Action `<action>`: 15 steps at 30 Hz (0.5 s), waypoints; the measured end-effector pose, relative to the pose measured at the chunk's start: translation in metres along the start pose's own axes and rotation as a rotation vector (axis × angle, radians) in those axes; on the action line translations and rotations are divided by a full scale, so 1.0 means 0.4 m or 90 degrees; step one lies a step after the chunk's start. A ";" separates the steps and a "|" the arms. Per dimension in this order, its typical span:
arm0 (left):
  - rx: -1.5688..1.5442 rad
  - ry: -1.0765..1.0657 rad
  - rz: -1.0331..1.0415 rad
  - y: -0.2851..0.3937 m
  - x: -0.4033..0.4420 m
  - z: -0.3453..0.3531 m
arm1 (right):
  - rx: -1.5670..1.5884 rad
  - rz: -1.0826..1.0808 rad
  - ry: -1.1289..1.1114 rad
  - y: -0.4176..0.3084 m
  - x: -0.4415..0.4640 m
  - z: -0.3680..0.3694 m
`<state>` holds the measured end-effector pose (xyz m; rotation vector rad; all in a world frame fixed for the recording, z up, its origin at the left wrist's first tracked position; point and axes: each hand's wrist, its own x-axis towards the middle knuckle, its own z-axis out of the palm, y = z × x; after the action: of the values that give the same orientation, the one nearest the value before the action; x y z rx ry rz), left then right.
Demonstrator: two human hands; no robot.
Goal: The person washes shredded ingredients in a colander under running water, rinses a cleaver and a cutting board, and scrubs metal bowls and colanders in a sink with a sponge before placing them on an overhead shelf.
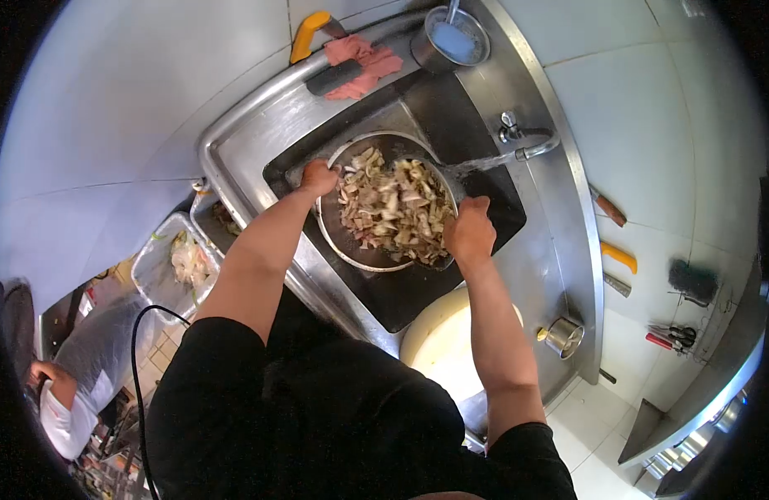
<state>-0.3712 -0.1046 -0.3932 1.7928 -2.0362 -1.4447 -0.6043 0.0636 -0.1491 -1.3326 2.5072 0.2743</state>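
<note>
A wide, round metal basin (333,227) sits in the dark sink (384,296), full of pale and brownish chopped pieces (394,204) whose kind I cannot make out. My left hand (319,178) is closed on the basin's upper-left rim. On the right side, my right hand (472,229) grips an edge, fingers curled inward; a darker curved rim shows there, and whether it is a second vessel I cannot tell. Pieces in the middle are smeared by motion. Water runs from the faucet (534,148) just beyond the basin's right side.
A cream-coloured tub (430,337) stands against the near sink edge. Behind the sink lie a pink cloth (372,68) and a pot of bluish liquid (453,42). A metal cup (564,337) rests at right. Plastic bins (143,271) and another person (89,367) are at left.
</note>
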 end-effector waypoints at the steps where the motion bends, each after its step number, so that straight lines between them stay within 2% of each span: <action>1: 0.016 0.024 0.014 -0.006 0.005 0.008 | 0.007 -0.051 0.078 0.009 -0.011 0.017; 2: 0.032 0.048 0.027 -0.014 0.011 0.015 | 0.014 -0.102 0.156 0.015 -0.020 0.034; 3: 0.031 0.052 0.024 -0.012 0.013 0.010 | 0.014 -0.107 0.156 0.017 -0.026 0.047; 5: 0.014 -0.014 -0.044 -0.008 0.018 0.002 | 0.144 -0.139 0.222 0.016 -0.034 0.071; 8: -0.007 -0.025 -0.056 -0.003 0.014 -0.007 | 0.210 -0.142 0.270 -0.002 -0.039 0.099; 14: -0.008 -0.062 -0.089 0.001 0.012 -0.016 | 0.225 -0.154 0.394 -0.026 -0.043 0.124; 15: -0.090 -0.070 -0.125 -0.002 0.014 -0.010 | 0.245 -0.167 0.432 -0.028 -0.048 0.120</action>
<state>-0.3698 -0.1113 -0.3943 1.9396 -1.7929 -1.7291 -0.5771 0.0865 -0.1881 -1.7567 2.6195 -0.8013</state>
